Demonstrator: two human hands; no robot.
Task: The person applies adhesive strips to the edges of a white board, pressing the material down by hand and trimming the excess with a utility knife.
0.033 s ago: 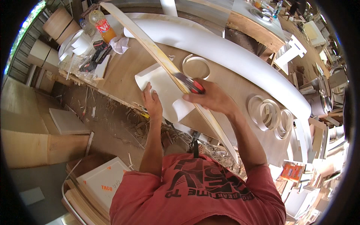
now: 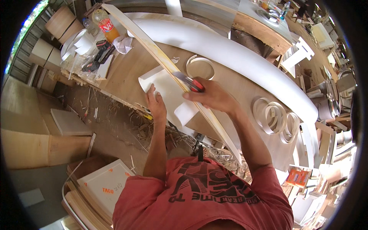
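Note:
My right hand [image 2: 214, 96] is wrapped around a utility knife [image 2: 197, 85] with a red and black handle. Its grey metal front lies along the edge of a long, narrow wooden board [image 2: 135, 31], which runs slantwise across the workbench. Under the board lies a white sheet [image 2: 168, 87], one end curled up near my right hand. My left hand [image 2: 156, 105] rests on the sheet's left part, fingers stretched out and holding nothing. The knife's tip is hard to make out against the board.
A big white roll [image 2: 230, 59] spans the far side of the brown workbench [image 2: 126, 73]. Rings of pale edging strip [image 2: 274, 117] lie at right, another ring [image 2: 209, 65] beyond the board. A cordless drill [image 2: 100, 55] and an orange drink bottle [image 2: 107, 28] occupy the far left corner.
My right hand and the knife have shifted slightly left and away from me along the board. The sheet's curled end has moved a little left. My left hand stays nearly in place.

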